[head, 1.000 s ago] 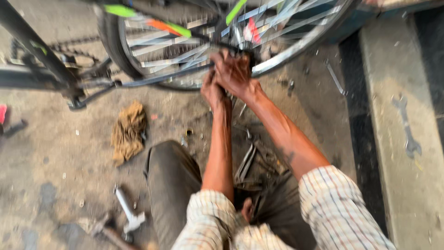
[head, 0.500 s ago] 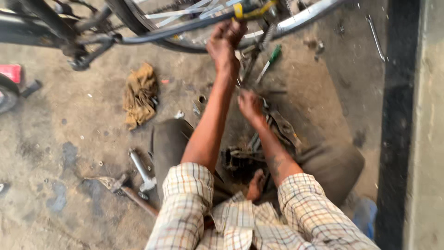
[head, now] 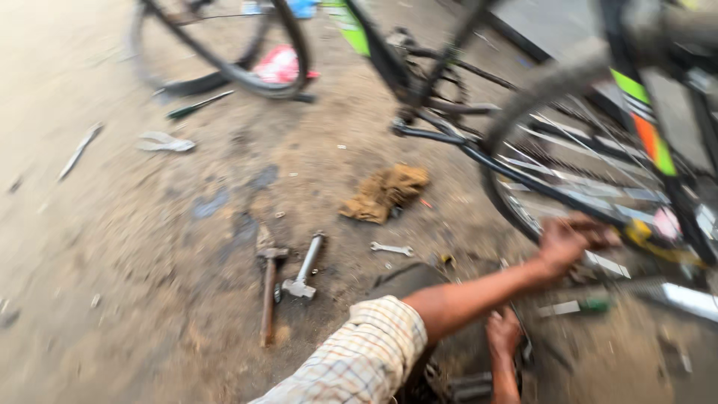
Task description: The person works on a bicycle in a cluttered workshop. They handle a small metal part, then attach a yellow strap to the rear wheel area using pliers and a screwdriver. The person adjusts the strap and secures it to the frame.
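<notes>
Fingers of the left hand (head: 570,241) grip the wheel (head: 598,172) rim; the right hand (head: 503,334) hangs low, grasp unclear. Spokes could pinch skin should the wheel spin. Hammer (head: 268,288) and rag (head: 385,192) lie nearby.

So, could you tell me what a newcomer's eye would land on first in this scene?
Probably the bicycle wheel at right, where the person's left hand grips the rim, the right hand low beside the knee. Then the tools on the dirty floor: a hammer, a small spanner and a brown rag at centre.
</notes>
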### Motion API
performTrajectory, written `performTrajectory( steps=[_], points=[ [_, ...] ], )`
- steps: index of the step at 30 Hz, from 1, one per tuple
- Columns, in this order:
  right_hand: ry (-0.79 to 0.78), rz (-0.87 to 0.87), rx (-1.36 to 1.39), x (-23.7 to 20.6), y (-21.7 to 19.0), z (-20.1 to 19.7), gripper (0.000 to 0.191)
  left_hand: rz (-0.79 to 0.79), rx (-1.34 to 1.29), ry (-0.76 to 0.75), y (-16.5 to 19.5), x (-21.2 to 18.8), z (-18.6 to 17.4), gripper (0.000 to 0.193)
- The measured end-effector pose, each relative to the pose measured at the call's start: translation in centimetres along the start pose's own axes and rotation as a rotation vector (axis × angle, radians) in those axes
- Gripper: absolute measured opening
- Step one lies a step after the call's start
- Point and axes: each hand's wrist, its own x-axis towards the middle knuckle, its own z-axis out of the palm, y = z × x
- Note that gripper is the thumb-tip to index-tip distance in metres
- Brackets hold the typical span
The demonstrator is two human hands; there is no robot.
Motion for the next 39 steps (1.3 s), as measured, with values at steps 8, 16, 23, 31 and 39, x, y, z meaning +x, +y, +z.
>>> performTrajectory(
  steps=[8,16,23,31,39],
  points=[
    [0.394,0.178,1.166,9.8,2.1,-1.5,0.026,-0.076,0.221,0.062,2.3,-0.3,1.5,0.019],
    [0.338,0.218,1.882,9.7,-0.9,-0.3,0.019,-0.003,0.168,0.066,1.5,-0.4,-0.1,0.018],
    [0.288,0.084,2.195,15.9,-3.1,-3.8,0.022,0.03,0.154,0.068,3.6,-2.2,0.9,0.003],
    [0.478,-0.023,1.719,17.0,-5.4,-4.6,0.01,-0.109,0.225,0.242,3.9,-2.1,1.5,0.009],
    [0.41,-0.077,1.828,18.2,-4.6,-4.8,0.008,-0.021,0.436,0.256,3.0,-1.9,0.2,0.012]
  ],
)
